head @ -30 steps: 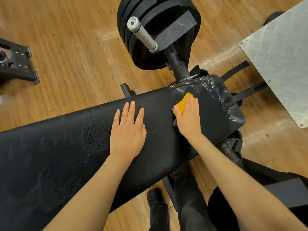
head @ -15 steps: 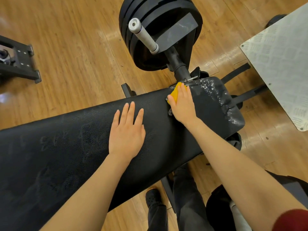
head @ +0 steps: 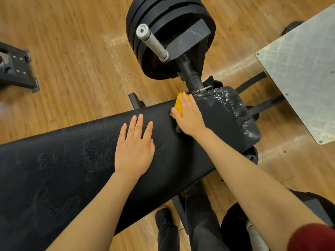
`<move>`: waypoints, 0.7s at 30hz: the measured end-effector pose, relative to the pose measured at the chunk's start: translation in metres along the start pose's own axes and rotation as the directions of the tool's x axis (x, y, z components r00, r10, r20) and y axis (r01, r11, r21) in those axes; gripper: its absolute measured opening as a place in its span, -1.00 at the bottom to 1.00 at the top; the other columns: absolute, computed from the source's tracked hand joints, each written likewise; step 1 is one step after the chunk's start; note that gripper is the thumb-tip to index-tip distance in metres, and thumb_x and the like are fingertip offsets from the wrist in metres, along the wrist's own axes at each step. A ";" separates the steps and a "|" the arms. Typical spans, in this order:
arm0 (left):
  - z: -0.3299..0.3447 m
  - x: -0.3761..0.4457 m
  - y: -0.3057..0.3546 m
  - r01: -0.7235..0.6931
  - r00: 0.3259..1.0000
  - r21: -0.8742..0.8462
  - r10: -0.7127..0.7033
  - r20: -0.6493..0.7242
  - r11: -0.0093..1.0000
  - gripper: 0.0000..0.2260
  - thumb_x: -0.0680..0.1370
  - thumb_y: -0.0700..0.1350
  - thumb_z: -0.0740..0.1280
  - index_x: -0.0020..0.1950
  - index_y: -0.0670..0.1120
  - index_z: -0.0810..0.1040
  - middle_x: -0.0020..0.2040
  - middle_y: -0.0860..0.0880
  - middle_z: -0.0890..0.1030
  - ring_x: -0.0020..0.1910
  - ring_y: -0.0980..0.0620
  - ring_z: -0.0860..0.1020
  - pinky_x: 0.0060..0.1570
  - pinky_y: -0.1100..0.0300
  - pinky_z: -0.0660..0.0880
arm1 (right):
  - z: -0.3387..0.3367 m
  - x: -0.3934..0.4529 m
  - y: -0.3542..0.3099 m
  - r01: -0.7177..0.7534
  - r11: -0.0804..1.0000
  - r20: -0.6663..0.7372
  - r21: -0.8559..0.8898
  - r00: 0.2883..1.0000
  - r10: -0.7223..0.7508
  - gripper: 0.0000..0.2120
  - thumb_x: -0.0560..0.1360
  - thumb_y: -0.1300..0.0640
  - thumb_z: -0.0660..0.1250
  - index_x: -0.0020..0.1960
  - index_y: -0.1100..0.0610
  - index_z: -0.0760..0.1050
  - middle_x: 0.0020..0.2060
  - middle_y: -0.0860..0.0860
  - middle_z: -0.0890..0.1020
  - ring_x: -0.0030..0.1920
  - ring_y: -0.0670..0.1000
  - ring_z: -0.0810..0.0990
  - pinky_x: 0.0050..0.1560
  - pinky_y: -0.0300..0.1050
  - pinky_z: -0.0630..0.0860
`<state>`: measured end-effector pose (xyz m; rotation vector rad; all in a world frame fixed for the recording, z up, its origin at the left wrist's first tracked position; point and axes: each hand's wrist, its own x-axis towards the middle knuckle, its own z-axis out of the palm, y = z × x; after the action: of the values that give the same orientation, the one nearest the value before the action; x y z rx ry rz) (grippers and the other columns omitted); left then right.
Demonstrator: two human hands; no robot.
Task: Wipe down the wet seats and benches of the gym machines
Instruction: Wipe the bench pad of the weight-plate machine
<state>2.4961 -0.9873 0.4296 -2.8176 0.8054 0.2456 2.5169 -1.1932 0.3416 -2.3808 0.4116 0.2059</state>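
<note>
A long black padded bench (head: 63, 169) runs from lower left to the middle right. Its smaller seat pad (head: 228, 120) at the right end carries water drops along the far and right edges. My left hand (head: 135, 149) lies flat on the bench pad, fingers straight. My right hand (head: 189, 115) presses a yellow cloth (head: 178, 105) down at the gap between the bench pad and the seat pad, near the far edge. Most of the cloth is hidden under the hand.
Black weight plates (head: 170, 37) on a post with a grey sleeve (head: 152, 44) stand just beyond the seat. A grey checker-plate platform (head: 304, 69) is at the right. Another machine's black base (head: 16, 69) sits on the wooden floor at the left. My legs and shoe (head: 164, 220) are below the bench.
My right hand slid the yellow cloth from the middle of the seat pad toward its far left corner at the gap. My left hand stayed flat on the bench.
</note>
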 end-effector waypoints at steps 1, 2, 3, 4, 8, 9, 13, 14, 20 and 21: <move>0.000 0.000 0.000 0.000 1.000 -0.001 0.000 0.005 1.000 -0.51 0.61 0.01 0.16 0.53 -0.07 0.25 0.54 -0.19 0.18 0.54 -0.15 0.12 0.49 -0.12 0.11 | -0.002 0.013 -0.001 -0.005 1.000 0.005 -0.013 1.000 0.005 -0.40 0.61 -0.15 0.10 0.53 0.16 0.15 0.54 0.05 0.16 0.55 0.10 -0.01 0.51 0.04 0.04; 0.000 0.000 0.000 0.000 1.000 -0.001 0.000 0.007 1.000 -0.51 0.61 0.01 0.15 0.53 -0.07 0.24 0.54 -0.19 0.18 0.54 -0.15 0.12 0.49 -0.12 0.11 | -0.003 0.023 -0.001 -0.003 1.000 0.010 -0.029 1.000 0.004 -0.42 0.61 -0.16 0.09 0.51 0.15 0.20 0.53 0.05 0.20 0.55 0.09 0.01 0.51 0.04 0.04; 0.000 0.000 0.000 0.001 1.000 -0.001 -0.001 0.008 1.000 -0.51 0.61 0.02 0.15 0.53 -0.07 0.24 0.55 -0.19 0.17 0.54 -0.15 0.11 0.49 -0.12 0.10 | -0.003 0.027 0.000 0.001 0.999 0.014 -0.040 1.000 0.000 -0.43 0.61 -0.17 0.08 0.50 0.14 0.23 0.52 0.05 0.23 0.54 0.09 0.02 0.50 0.04 0.05; 0.000 0.000 0.000 0.003 1.000 -0.001 -0.003 0.009 1.000 -0.51 0.61 0.02 0.14 0.54 -0.06 0.23 0.55 -0.19 0.16 0.55 -0.15 0.10 0.49 -0.12 0.09 | -0.003 0.025 0.000 0.007 0.999 0.012 -0.040 1.000 -0.006 -0.43 0.61 -0.18 0.08 0.50 0.13 0.23 0.51 0.04 0.24 0.54 0.09 0.02 0.50 0.05 0.06; -0.001 0.000 0.000 0.012 1.000 -0.004 -0.012 0.015 1.000 -0.50 0.61 0.02 0.14 0.54 -0.06 0.23 0.55 -0.18 0.16 0.55 -0.14 0.10 0.50 -0.11 0.09 | 0.002 -0.025 0.003 0.051 0.999 -0.038 -0.014 0.998 -0.051 -0.39 0.60 -0.19 0.08 0.54 0.10 0.15 0.53 0.00 0.17 0.55 0.05 0.00 0.50 0.04 0.09; 0.000 0.000 0.000 0.012 1.000 -0.006 -0.012 0.018 1.000 -0.50 0.61 0.02 0.15 0.54 -0.06 0.23 0.55 -0.18 0.17 0.55 -0.14 0.10 0.50 -0.12 0.09 | 0.004 -0.044 0.005 0.061 0.998 -0.035 -0.020 0.997 -0.061 -0.38 0.59 -0.21 0.07 0.54 0.10 0.14 0.54 -0.01 0.16 0.55 0.04 -0.01 0.51 0.04 0.10; -0.001 0.001 0.000 0.011 1.000 -0.006 -0.011 0.026 1.000 -0.50 0.60 0.02 0.18 0.53 -0.07 0.26 0.54 -0.19 0.19 0.54 -0.15 0.13 0.49 -0.12 0.10 | 0.009 -0.092 0.012 0.078 0.994 0.002 -0.072 0.997 -0.078 -0.30 0.55 -0.30 -0.06 0.56 0.08 0.07 0.55 -0.02 0.12 0.56 0.03 -0.03 0.52 0.01 0.02; -0.001 0.002 0.000 0.013 0.999 -0.008 -0.013 0.036 1.000 -0.51 0.60 0.01 0.18 0.52 -0.06 0.26 0.54 -0.19 0.19 0.54 -0.15 0.12 0.49 -0.12 0.10 | 0.009 -0.089 0.013 0.079 0.993 0.005 -0.084 0.997 -0.078 -0.29 0.55 -0.30 -0.07 0.56 0.09 0.06 0.55 -0.02 0.11 0.56 0.04 -0.03 0.52 0.02 -0.01; -0.008 0.033 0.012 -0.082 0.993 -0.066 0.087 0.080 0.994 -0.53 0.65 0.07 0.07 0.56 0.03 0.16 0.58 -0.13 0.06 0.57 -0.10 -0.02 0.50 -0.03 -0.05 | 0.000 0.004 0.021 -0.053 0.994 -0.053 -0.095 0.997 0.048 -0.37 0.61 -0.20 0.05 0.54 0.16 0.12 0.54 0.06 0.16 0.54 0.12 0.02 0.51 0.09 0.03; -0.008 0.042 0.017 -0.100 0.991 -0.072 0.106 0.087 0.992 -0.53 0.65 0.08 0.04 0.57 0.04 0.13 0.59 -0.12 0.02 0.57 -0.09 -0.06 0.51 -0.02 -0.07 | -0.003 0.017 0.024 -0.065 0.994 -0.052 -0.093 0.997 0.060 -0.38 0.61 -0.19 0.05 0.53 0.16 0.15 0.53 0.07 0.18 0.54 0.13 0.03 0.50 0.09 0.05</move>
<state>2.5228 -1.0239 0.4255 -2.8071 0.9398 0.4209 2.5248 -1.2166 0.3243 -2.4718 0.5103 0.1994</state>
